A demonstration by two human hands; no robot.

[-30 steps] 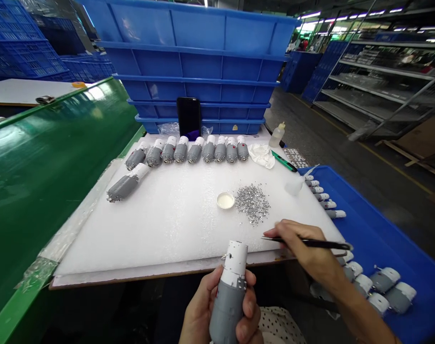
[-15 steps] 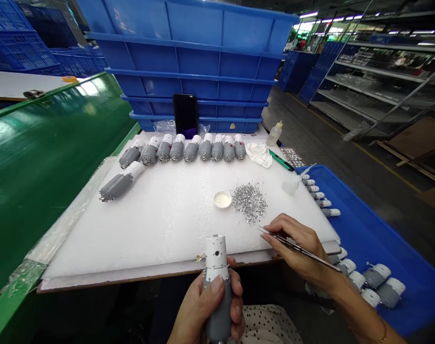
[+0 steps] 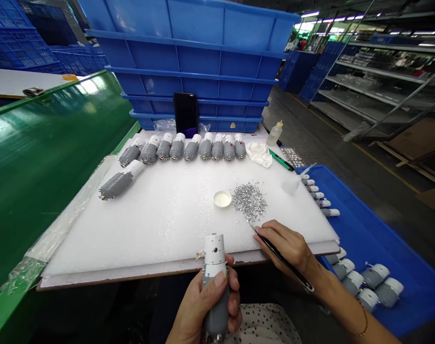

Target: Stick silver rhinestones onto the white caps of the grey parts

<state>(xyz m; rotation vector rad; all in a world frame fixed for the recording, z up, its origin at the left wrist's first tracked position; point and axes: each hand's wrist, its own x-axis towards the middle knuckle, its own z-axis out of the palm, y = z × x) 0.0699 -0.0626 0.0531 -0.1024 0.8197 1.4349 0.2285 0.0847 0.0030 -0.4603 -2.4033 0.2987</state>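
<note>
L hand [image 3: 199, 306] curled round gray motor [image 3: 214, 282], R hand [image 3: 280, 248] pinching tweezers [image 3: 285, 260] — tip near silver granules [image 3: 249, 201]

Bare left hand [image 3: 203, 306] curled tight down low; bare right hand [image 3: 281, 248] pinched in a light grip, slim forearm [image 3: 341, 310] angling in from lower right, thin gold bracelet [image 3: 364, 326] near the wrist.

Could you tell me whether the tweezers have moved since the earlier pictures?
Yes, the tweezers moved left, their tip now at the edge of the silver flakes.
</note>
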